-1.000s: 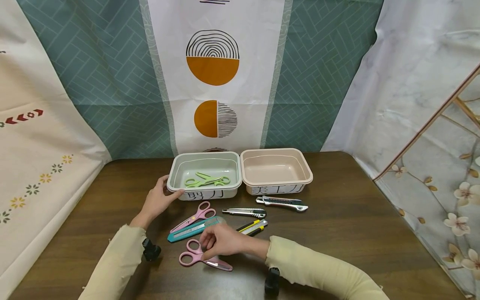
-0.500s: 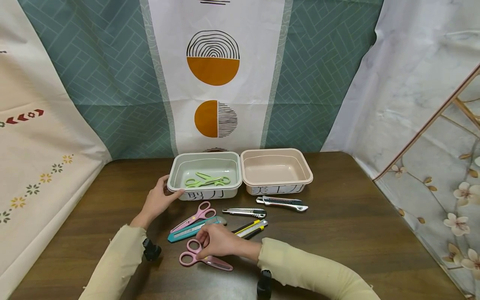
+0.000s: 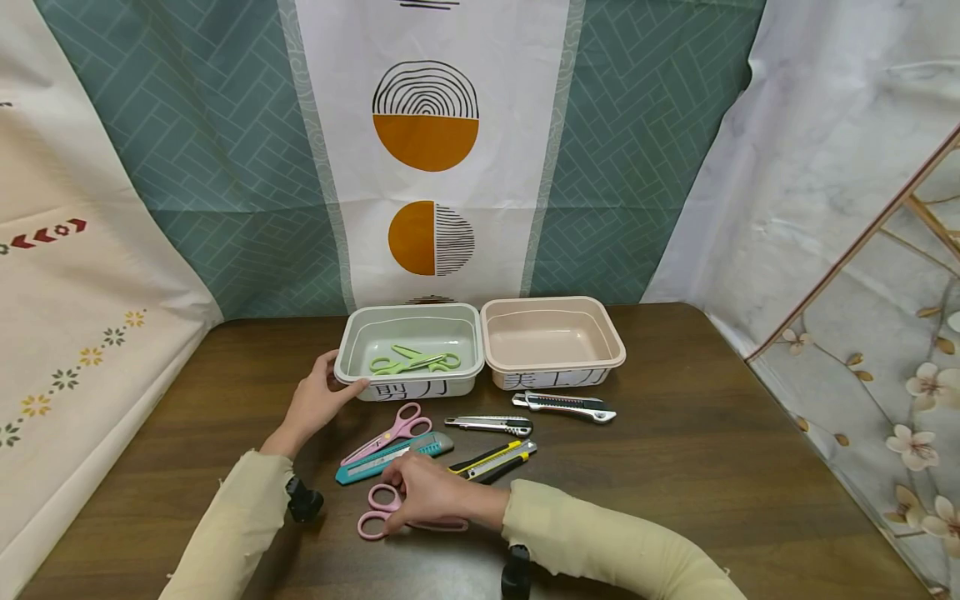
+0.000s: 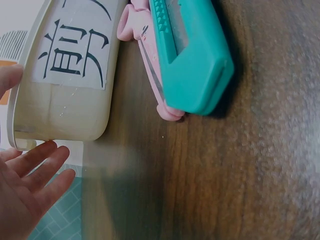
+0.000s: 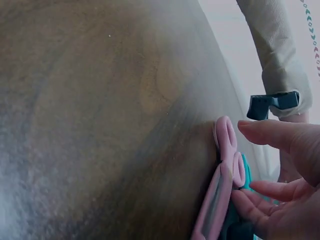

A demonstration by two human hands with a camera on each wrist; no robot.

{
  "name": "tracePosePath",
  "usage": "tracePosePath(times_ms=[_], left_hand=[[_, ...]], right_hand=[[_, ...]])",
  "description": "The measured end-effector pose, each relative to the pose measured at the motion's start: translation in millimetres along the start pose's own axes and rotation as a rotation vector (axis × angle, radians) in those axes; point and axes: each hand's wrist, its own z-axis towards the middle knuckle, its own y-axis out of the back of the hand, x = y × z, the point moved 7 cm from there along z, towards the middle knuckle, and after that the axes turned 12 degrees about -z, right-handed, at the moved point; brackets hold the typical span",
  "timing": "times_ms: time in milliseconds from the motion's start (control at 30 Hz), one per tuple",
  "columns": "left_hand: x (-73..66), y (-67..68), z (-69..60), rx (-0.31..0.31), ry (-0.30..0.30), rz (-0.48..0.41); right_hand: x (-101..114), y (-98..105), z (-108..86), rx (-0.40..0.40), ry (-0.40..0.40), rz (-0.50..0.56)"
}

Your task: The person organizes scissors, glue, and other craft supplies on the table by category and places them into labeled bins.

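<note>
On the counter (image 3: 637, 483), a green box (image 3: 462, 387) has its corner held by the left hand (image 3: 315, 402); the right hand (image 3: 429, 490) flanks the nearer pink scissors (image 5: 227, 171), whether pinching cannot be told. Likely light, stiff, slick: best taken by the loops (image 5: 226, 150).

The white label (image 3: 411, 389) on the green box (image 3: 420, 326) at left reads 剪刀, and the paper sign (image 3: 557, 380) on the beige box (image 3: 551, 335) at right reads 美工刀.
</note>
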Motion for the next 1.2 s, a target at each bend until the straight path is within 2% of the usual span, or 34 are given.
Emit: tracePosePath(times_ms=[167,367,767,1200], left_hand=[[0.6,-0.2,0.4,0.0,-0.001,-0.005],[0.7,-0.6,0.9,-0.001,-0.002,-0.014],[1.3,-0.8,1.2,-0.001,-0.01,-0.021],[2.3,-1.3,0.9,-0.001,-0.009,-0.025]], right_hand=[[7.2,-3.5,0.1,-0.002,0.047,-0.043],[11.3,-7.7,-0.7,0.016,0.039,-0.137],[9.6,-11.3,1.3,0.07,0.04,-0.078],[9.1,-12.7,1.5,0.071,0.018,-0.074]])
